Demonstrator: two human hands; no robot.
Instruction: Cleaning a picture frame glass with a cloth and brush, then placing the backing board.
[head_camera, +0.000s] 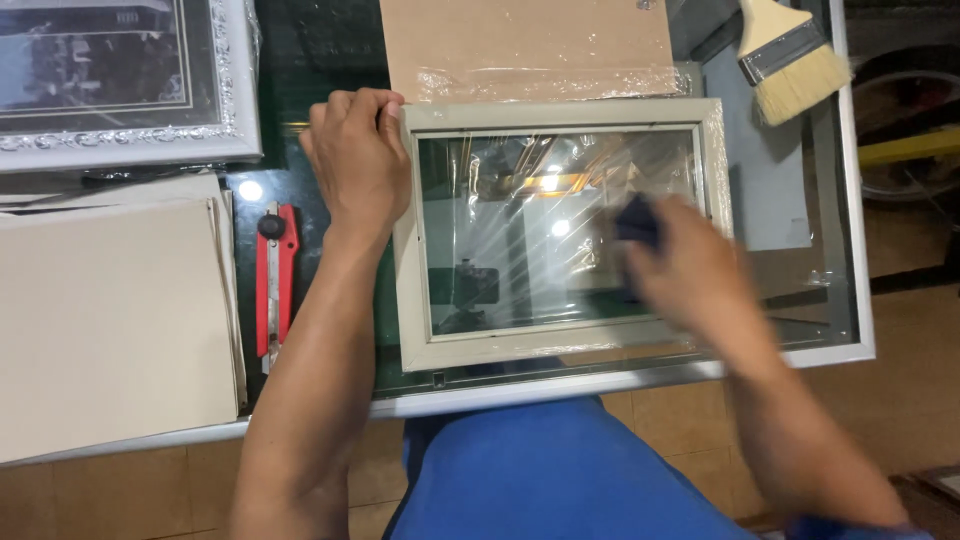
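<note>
- Frame (560, 230): a pale picture frame with its glass in place lies flat on the glass table (840, 200), near the middle, its near edge close to the table's near rim.
- Judging from the streaky glare over the pane, the wiping looks partly done; the right side is under the hand, and I cannot tell how clean the rest is.
- The backing board (530, 40) lies apart, just beyond the frame's far edge, so the frame seems not yet closed up.
- Left of the frame: a pile of card sheets (110, 320), a silver framed picture (120, 80) further off, and a red cutter (276, 280) beside the forearm, untouched.
- Left hand (355, 160): palm down, fingers curled over the frame's far-left corner, pressing it steady; the forearm runs straight back towards the body.
- Right hand (690, 265): blurred with motion over the pane's right part, fingers closed round a small dark pad (636, 220).
- A brush (795, 60) rests at the far right, well apart.
</note>
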